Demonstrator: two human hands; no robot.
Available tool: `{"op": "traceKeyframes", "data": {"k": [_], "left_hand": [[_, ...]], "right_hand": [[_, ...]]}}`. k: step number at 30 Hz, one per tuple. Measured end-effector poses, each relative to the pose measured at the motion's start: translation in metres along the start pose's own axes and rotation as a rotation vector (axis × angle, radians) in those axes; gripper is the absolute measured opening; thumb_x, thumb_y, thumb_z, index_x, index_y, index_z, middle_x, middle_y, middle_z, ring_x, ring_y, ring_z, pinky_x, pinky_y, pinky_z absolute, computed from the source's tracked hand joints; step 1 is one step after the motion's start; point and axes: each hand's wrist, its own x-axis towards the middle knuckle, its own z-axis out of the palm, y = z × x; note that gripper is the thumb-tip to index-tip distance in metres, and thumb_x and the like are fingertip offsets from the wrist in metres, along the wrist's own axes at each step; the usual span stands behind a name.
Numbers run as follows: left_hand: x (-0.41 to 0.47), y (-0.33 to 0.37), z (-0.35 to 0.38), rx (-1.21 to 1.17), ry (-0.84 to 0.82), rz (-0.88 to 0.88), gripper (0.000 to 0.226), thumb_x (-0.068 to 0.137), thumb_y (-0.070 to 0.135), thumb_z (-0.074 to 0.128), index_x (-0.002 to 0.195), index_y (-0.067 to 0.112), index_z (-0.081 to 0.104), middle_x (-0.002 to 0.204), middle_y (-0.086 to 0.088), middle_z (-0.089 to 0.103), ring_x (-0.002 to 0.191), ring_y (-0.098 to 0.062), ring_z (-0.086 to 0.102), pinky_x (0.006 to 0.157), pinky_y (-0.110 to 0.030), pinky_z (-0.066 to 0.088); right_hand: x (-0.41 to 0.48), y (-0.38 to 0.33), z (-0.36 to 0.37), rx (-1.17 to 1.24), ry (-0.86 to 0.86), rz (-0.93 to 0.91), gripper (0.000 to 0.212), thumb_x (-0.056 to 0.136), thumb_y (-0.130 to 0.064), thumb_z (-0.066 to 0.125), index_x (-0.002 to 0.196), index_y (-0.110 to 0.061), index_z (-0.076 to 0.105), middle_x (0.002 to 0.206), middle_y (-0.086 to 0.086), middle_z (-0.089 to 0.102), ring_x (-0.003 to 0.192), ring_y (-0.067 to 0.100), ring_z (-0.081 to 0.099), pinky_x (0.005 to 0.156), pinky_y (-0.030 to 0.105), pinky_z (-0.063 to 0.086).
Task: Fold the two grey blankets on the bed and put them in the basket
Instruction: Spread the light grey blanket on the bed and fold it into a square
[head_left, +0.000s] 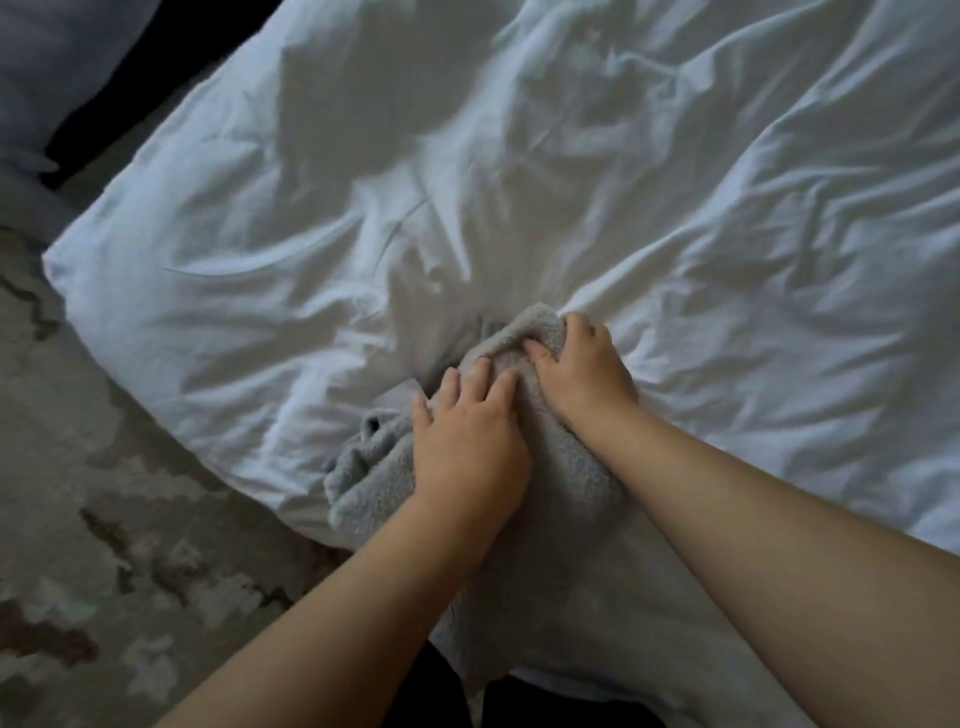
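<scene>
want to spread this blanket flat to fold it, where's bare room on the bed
The white duvet is bare, though rumpled, beyond both hands and to the right of the right hand; also left of the left hand, up to the edge by the rug. Crowded only at the near edge, where the grey blanket is bunched under them.

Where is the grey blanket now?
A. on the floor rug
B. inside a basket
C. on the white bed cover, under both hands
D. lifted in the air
C: the grey blanket lies on the white bed cover, left hand flat on it, right hand gripping its far end.
</scene>
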Motion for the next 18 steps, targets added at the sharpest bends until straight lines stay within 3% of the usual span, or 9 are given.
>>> {"op": "traceKeyframes", "data": {"k": [3,5,8,10,12,15,18], "left_hand": [[-0.006,-0.029,0.019,-0.003,0.015,0.056,0.051,0.101,0.038,0.025,0.151,0.036,0.017,0.161,0.007,0.010,0.148,-0.021,0.011,0.118,-0.043,0.011],[-0.003,-0.044,0.020,-0.068,0.032,0.151,0.052,0.098,0.041,0.026,0.150,0.035,0.022,0.160,0.008,0.016,0.146,-0.020,0.019,0.117,-0.042,0.019],[0.004,-0.066,0.019,-0.065,0.009,0.317,0.053,0.095,0.044,0.025,0.147,0.033,0.033,0.155,0.005,0.030,0.139,-0.023,0.037,0.112,-0.044,0.029],[0.012,-0.078,0.024,-0.076,0.036,0.387,0.050,0.096,0.038,0.030,0.144,0.028,0.040,0.151,0.001,0.037,0.135,-0.025,0.043,0.111,-0.043,0.034],[0.022,-0.086,0.035,-0.131,0.118,0.410,0.047,0.095,0.031,0.036,0.140,0.020,0.047,0.147,-0.005,0.043,0.130,-0.026,0.050,0.105,-0.042,0.041],[0.034,-0.092,0.065,-0.165,0.273,0.404,0.047,0.092,0.026,0.039,0.137,0.016,0.052,0.143,-0.010,0.048,0.117,-0.029,0.059,0.094,-0.041,0.049],[0.046,-0.101,0.099,-0.154,0.381,0.380,0.046,0.090,0.028,0.039,0.136,0.022,0.044,0.141,-0.012,0.048,0.108,-0.031,0.060,0.092,-0.037,0.044]], "right_hand": [[-0.021,-0.001,-0.004,-0.100,0.194,-0.418,0.055,0.095,-0.034,0.048,0.146,-0.013,0.037,0.150,0.019,0.032,0.135,0.037,0.034,0.108,0.045,0.031],[-0.034,0.008,0.001,-0.199,0.101,-0.651,0.053,0.094,-0.034,0.042,0.145,-0.021,0.040,0.155,0.013,0.030,0.143,0.032,0.027,0.113,0.045,0.023],[-0.034,0.028,0.010,-0.358,-0.079,-0.635,0.055,0.099,-0.038,0.034,0.150,-0.033,0.013,0.161,-0.001,0.009,0.149,0.019,0.002,0.118,0.040,0.003],[-0.024,0.032,0.017,-0.365,-0.081,-0.600,0.057,0.100,-0.037,0.034,0.146,-0.035,0.000,0.161,-0.004,0.000,0.148,0.016,-0.007,0.120,0.042,0.002],[-0.015,0.028,0.028,-0.332,-0.042,-0.608,0.055,0.100,-0.036,0.032,0.146,-0.032,0.003,0.160,-0.001,0.004,0.147,0.016,-0.004,0.120,0.046,0.008],[-0.003,0.032,0.052,-0.302,0.081,-0.679,0.055,0.094,-0.036,0.030,0.147,-0.022,0.025,0.156,0.008,0.026,0.145,0.026,0.017,0.115,0.051,0.022],[0.016,0.046,0.077,-0.334,0.192,-0.760,0.058,0.091,-0.036,0.032,0.145,-0.018,0.037,0.151,0.013,0.036,0.141,0.032,0.029,0.110,0.050,0.028]]}}
